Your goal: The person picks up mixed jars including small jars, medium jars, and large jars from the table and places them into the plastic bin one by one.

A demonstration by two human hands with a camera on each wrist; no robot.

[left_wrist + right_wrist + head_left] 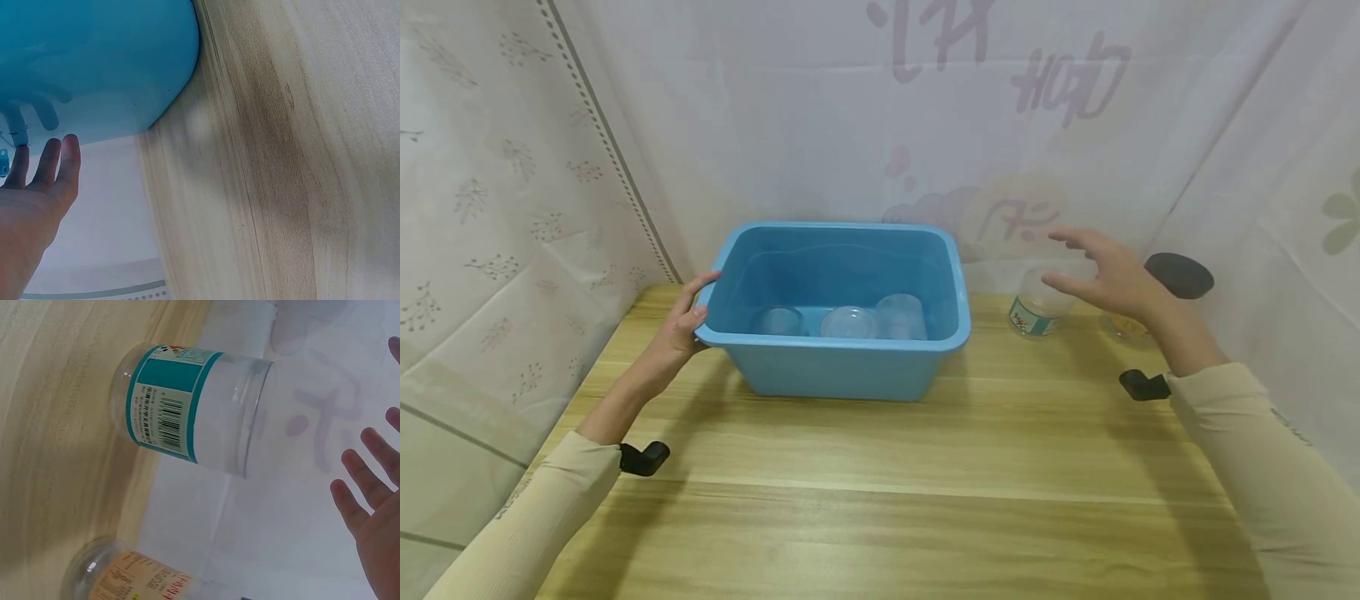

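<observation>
A blue plastic tub stands on the wooden table. My left hand holds its left rim, thumb and fingers at the edge; in the left wrist view several fingers of the left hand lie against the tub's outer wall. To the right, my right hand hovers with spread fingers above a clear lidless jar with a teal and white label. The right wrist view shows that jar upright on the table, apart from the right hand, which holds nothing.
Inside the tub lie clear containers: a round one, another round one and a cylindrical one. A dark-lidded jar stands right of the labelled jar, partly behind my right forearm. Patterned curtains hang behind the table.
</observation>
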